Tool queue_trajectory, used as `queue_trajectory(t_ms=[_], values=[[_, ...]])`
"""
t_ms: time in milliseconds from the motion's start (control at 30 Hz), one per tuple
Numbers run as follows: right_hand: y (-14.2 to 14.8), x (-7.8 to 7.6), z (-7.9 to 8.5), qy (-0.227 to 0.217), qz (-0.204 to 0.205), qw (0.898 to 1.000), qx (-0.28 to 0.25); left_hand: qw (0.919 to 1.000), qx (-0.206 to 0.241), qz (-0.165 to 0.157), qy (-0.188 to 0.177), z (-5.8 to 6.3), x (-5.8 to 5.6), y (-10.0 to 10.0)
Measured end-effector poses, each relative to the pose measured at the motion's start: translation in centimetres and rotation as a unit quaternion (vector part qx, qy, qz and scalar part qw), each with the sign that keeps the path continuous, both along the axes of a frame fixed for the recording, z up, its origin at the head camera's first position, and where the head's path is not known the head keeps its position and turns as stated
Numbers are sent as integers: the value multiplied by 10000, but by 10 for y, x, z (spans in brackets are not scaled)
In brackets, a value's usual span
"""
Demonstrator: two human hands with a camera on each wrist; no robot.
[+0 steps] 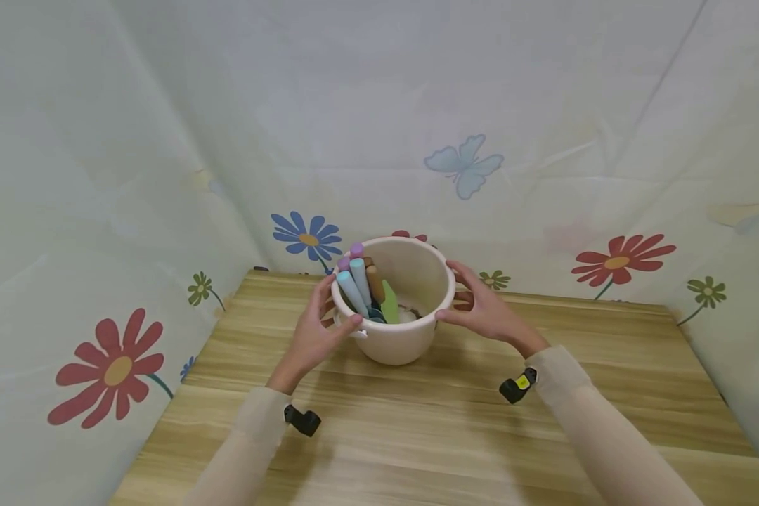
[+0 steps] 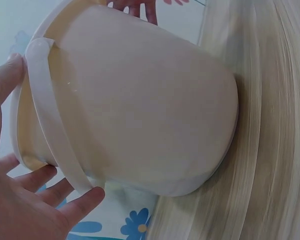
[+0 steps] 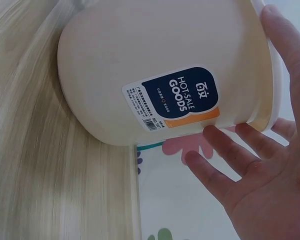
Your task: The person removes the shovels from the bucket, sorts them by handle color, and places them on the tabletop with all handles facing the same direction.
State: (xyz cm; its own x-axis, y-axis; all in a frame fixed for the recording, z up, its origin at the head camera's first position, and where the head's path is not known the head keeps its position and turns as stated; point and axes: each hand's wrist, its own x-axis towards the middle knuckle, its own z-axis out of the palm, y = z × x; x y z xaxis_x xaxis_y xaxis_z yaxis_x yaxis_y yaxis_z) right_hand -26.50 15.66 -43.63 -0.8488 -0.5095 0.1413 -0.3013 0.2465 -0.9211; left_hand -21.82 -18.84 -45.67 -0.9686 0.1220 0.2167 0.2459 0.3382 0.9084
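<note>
A flowered curtain (image 1: 544, 105) backs a wood-grain worktop (image 1: 392, 436), where a cream bucket (image 1: 395, 346) stands upright near the far edge. Smooth and apparently stiff plastic, it looks light for its bulk, a little slippery and unlikely to break. The left hand (image 1: 313, 344) and right hand (image 1: 490, 313) flank it, spread wide, each with its thumb at the rim (image 1: 405, 325) and fingers bent around the outside, holding the bucket between them. Opposite sides of that rim should give the surest hold. The handle (image 2: 52, 110), lying just below the rim at the left hand, would probably swing if lifted alone. Inside, blue, purple and brown sticks (image 1: 357, 281) lean to the left and may pull the balance that way. A label (image 3: 175, 97) shows beside the right hand.
</note>
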Motion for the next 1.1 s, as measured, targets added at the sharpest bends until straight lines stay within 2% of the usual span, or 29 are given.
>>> queue_trajectory(t_ms=[567,1100], values=[[-33,-7,-4,130,-40,9999,-62,9998,192,24,60,-2,5,-31],[-80,-18,-2,-40,321,9989,-329,9994,264,219,-27,-1,8,-75]])
